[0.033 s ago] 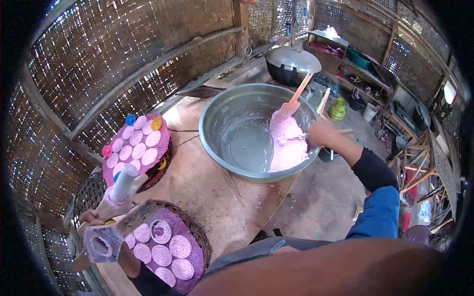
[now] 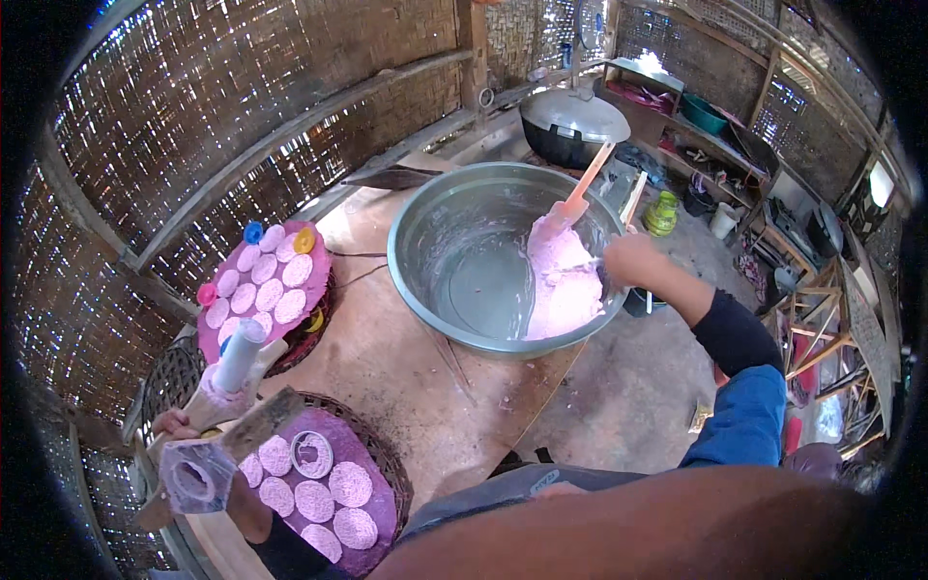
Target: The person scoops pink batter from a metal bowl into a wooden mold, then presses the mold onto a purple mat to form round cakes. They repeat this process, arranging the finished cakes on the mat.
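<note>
My right hand (image 2: pixel 633 259) is closed around a utensil, probably a spoon, at the right rim of a large grey-green basin (image 2: pixel 411 290). The utensil's end is in the pink dough (image 2: pixel 565 295) heaped on that side, and its shape is mostly hidden. An orange spatula (image 2: pixel 577 198) leans in the same dough. At the lower left, my left hand (image 2: pixel 172 423) grips a wooden press (image 2: pixel 256 430). The press carries a pale cylinder (image 2: pixel 240 358) smeared with pink and a plastic-wrapped opening. Beneath it, a ring mould (image 2: pixel 312 454) lies on a purple-covered basket (image 2: pixel 372 454) among round pink cakes.
Farther left, another purple-covered basket (image 2: pixel 217 333) bears more pink rounds and coloured lids. A lidded black pot (image 2: pixel 570 130) stands behind the basin. A green gas cylinder (image 2: pixel 661 215) is on the floor to the right, near cluttered shelves (image 2: pixel 710 145). Woven bamboo walls surround the room.
The utensil in my right hand has shifted slightly within the pink dough. My left hand and the press stay almost where they were.
</note>
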`<control>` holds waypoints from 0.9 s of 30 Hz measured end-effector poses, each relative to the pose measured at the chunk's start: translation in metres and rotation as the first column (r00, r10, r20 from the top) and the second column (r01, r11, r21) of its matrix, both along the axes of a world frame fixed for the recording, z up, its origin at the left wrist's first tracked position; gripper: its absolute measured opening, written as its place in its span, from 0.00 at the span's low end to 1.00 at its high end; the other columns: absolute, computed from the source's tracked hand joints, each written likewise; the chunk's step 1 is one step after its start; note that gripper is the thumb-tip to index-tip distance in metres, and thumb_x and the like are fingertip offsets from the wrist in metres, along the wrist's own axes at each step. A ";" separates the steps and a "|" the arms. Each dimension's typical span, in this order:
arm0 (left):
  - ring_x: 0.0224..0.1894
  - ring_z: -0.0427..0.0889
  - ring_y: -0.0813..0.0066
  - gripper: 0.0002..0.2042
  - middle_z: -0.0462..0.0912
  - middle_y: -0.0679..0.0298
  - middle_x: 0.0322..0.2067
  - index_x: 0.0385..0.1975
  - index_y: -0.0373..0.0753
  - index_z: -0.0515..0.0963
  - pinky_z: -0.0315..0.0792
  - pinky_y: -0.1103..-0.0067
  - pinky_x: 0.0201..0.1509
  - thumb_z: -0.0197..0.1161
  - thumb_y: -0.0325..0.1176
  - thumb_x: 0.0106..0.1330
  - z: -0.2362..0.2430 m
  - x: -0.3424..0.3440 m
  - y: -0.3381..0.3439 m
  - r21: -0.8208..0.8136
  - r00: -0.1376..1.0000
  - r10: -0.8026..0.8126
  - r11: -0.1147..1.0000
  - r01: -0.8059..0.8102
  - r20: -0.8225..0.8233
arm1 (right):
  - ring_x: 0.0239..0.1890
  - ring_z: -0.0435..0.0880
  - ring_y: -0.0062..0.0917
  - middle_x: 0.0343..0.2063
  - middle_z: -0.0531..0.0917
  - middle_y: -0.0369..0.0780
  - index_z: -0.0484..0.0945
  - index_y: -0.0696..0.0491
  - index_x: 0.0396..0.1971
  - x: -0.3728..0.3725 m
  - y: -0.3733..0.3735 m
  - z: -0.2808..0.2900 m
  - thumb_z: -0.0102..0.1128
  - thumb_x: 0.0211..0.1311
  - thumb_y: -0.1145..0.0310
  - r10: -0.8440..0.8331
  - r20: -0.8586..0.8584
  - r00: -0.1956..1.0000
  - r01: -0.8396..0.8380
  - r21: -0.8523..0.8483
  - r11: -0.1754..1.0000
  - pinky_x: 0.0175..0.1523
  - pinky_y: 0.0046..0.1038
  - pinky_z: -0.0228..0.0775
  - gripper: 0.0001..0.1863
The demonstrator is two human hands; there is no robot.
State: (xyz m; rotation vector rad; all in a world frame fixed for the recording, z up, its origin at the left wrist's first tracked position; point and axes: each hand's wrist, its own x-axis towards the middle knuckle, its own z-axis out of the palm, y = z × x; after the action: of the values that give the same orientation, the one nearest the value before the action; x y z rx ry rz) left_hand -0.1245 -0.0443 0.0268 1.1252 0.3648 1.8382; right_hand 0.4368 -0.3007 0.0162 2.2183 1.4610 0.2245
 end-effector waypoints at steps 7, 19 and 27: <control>0.39 0.64 0.71 0.16 0.66 0.68 0.29 0.27 0.46 0.71 0.58 0.73 0.45 0.68 0.44 0.45 -0.002 0.023 0.017 -0.029 0.996 0.053 0.998 -0.055 -0.066 | 0.29 0.82 0.36 0.22 0.81 0.40 0.81 0.51 0.24 -0.007 0.015 0.053 0.54 0.45 0.69 0.047 -0.045 0.998 -0.050 -0.065 0.997 0.30 0.35 0.74 0.07; 0.37 0.64 0.70 0.16 0.66 0.67 0.27 0.26 0.45 0.72 0.58 0.73 0.42 0.68 0.45 0.43 -0.013 0.065 0.035 -0.087 0.987 0.051 0.994 -0.065 -0.155 | 0.25 0.81 0.34 0.17 0.79 0.40 0.79 0.47 0.23 0.026 0.083 -0.015 0.54 0.44 0.65 0.307 -0.163 0.938 -0.325 -0.105 0.940 0.28 0.36 0.70 0.06; 0.36 0.64 0.70 0.16 0.66 0.67 0.26 0.25 0.45 0.72 0.58 0.73 0.41 0.69 0.45 0.42 -0.015 0.063 0.036 -0.111 0.978 0.074 0.989 -0.098 -0.197 | 0.23 0.80 0.36 0.17 0.79 0.41 0.80 0.49 0.21 0.010 0.087 -0.008 0.55 0.39 0.66 0.385 -0.267 0.884 -0.450 -0.254 0.856 0.28 0.36 0.71 0.07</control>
State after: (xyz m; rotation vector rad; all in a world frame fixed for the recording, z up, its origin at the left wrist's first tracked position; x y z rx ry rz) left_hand -0.0617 -0.0083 0.0116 1.2234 0.6373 1.7605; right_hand 0.4467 -0.2133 0.0083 1.6907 1.9411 -0.1006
